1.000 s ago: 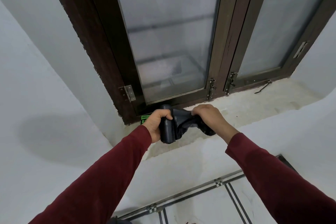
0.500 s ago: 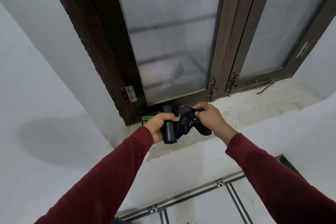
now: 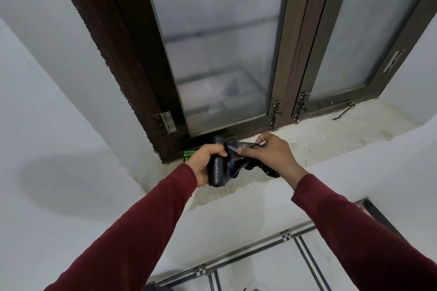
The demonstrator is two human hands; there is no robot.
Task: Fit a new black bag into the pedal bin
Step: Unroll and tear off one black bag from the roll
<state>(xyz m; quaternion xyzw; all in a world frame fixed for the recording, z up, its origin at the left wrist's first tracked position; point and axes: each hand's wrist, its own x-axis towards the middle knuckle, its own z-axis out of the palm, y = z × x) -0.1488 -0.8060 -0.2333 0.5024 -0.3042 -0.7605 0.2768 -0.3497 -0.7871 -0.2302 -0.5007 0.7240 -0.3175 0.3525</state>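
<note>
Far left: plain white plastered wall (image 3: 59,106), nothing on it. Next, the dark brown wooden window frame (image 3: 123,59) with frosted glass panes; a small bright green printed label (image 3: 190,153) shows at its bottom corner, partly hidden behind the left hand. Left hand (image 3: 205,163), in a dark red long sleeve (image 3: 132,231), is wrapped round a tight black cylindrical roll of plastic bin bags (image 3: 218,165), held upright just above the rough pale concrete windowsill (image 3: 331,130). To its right, loose crumpled black bag plastic (image 3: 238,163) trails off the roll. Right hand (image 3: 272,156) pinches the loose bag's upper edge between thumb and fingertips, with more of the plastic bunched under the palm. The two hands are close together, joined by the bag; whether the bag is torn free of the roll I cannot tell. Lower right: white floor tiles with dark striped borders (image 3: 302,250). Progress, as a judgement: early. A bag is being drawn off the roll; it is not yet separated, shaken open or fitted. No pedal bin is in view, so carrying the bag to it, lining it and folding the rim over all remain.
</note>
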